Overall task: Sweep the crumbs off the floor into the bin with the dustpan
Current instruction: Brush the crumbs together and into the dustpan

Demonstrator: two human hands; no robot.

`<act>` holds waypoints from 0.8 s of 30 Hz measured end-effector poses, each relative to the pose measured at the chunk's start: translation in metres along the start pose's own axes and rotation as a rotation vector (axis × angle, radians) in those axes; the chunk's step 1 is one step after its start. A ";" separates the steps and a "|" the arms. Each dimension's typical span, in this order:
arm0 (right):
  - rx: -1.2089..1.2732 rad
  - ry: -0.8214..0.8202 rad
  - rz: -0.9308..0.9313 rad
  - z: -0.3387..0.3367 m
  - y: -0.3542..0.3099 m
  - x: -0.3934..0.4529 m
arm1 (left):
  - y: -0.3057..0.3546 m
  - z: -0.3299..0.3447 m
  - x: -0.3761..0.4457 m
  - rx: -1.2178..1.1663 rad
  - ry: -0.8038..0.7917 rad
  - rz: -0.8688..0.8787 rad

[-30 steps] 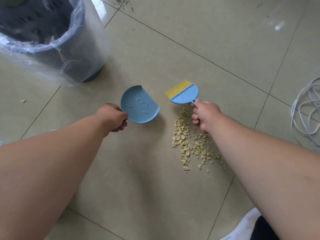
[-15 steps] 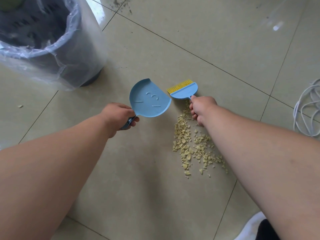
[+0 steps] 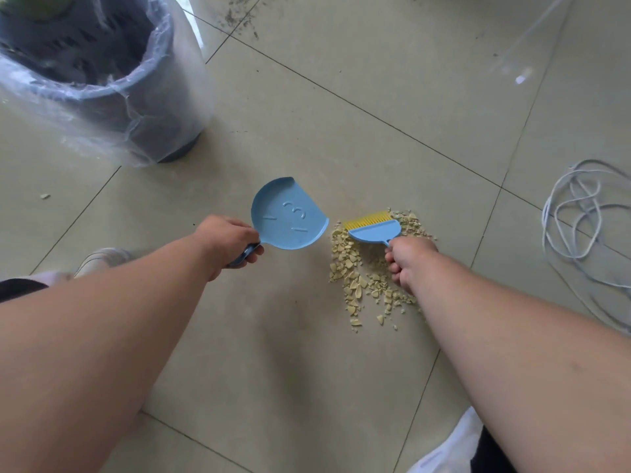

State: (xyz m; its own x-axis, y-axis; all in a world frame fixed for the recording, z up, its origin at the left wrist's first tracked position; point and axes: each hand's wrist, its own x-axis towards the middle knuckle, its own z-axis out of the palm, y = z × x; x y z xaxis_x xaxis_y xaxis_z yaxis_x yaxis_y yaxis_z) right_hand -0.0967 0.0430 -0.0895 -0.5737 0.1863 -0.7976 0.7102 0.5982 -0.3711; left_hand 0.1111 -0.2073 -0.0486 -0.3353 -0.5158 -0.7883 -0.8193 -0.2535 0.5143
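A pile of pale yellow crumbs point(image 3: 362, 278) lies on the beige tiled floor right of centre. My left hand point(image 3: 227, 242) grips the handle of a round blue dustpan point(image 3: 288, 215), held just left of the pile with its open edge facing the crumbs. My right hand point(image 3: 408, 262) holds the short handle of a small blue brush point(image 3: 375, 228) with yellow bristles, resting at the far end of the pile. A dark bin point(image 3: 85, 73) lined with a clear plastic bag stands at the upper left.
A coiled white cable point(image 3: 580, 220) lies on the floor at the right. One stray crumb point(image 3: 44, 196) sits far left. Dirt specks point(image 3: 242, 18) mark the tiles near the top. A shoe point(image 3: 102, 259) shows beside my left forearm.
The brush has come down onto the far end of the crumb pile. The dustpan has shifted right, closer to the pile. The camera view has moved a little.
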 end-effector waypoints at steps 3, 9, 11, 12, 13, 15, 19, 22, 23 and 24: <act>0.049 -0.019 0.012 -0.008 0.021 -0.003 | -0.006 0.007 -0.011 0.039 -0.007 0.010; 0.183 -0.093 -0.040 -0.019 0.027 -0.009 | -0.011 0.016 -0.013 0.068 0.007 0.010; 0.195 -0.114 -0.043 -0.016 0.021 -0.009 | -0.011 0.016 -0.010 0.065 0.024 0.002; 0.196 -0.128 -0.045 -0.013 0.018 -0.009 | -0.011 0.014 -0.009 0.068 0.029 -0.007; 0.196 -0.146 -0.049 -0.009 0.014 -0.008 | -0.011 0.012 -0.008 0.080 0.030 -0.015; 0.191 -0.195 -0.064 0.004 0.007 -0.008 | -0.013 0.007 -0.004 0.124 0.025 -0.023; 0.143 -0.257 -0.095 0.032 -0.007 -0.009 | -0.021 -0.004 0.008 0.193 0.024 -0.043; 0.061 -0.248 -0.135 0.048 -0.008 -0.008 | -0.027 -0.010 0.015 0.238 0.032 -0.056; 0.019 -0.245 -0.160 0.050 -0.006 -0.008 | -0.027 -0.011 0.015 0.257 0.030 -0.053; -0.026 -0.243 -0.183 0.049 -0.002 -0.009 | -0.027 -0.011 0.016 0.277 0.024 -0.051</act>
State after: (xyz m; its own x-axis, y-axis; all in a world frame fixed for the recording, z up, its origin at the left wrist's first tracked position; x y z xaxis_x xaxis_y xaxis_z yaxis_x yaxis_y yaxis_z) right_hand -0.0734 0.0018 -0.1047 -0.5746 -0.1162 -0.8101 0.5918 0.6247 -0.5094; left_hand 0.1330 -0.2174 -0.0711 -0.2822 -0.5280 -0.8010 -0.9317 -0.0481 0.3600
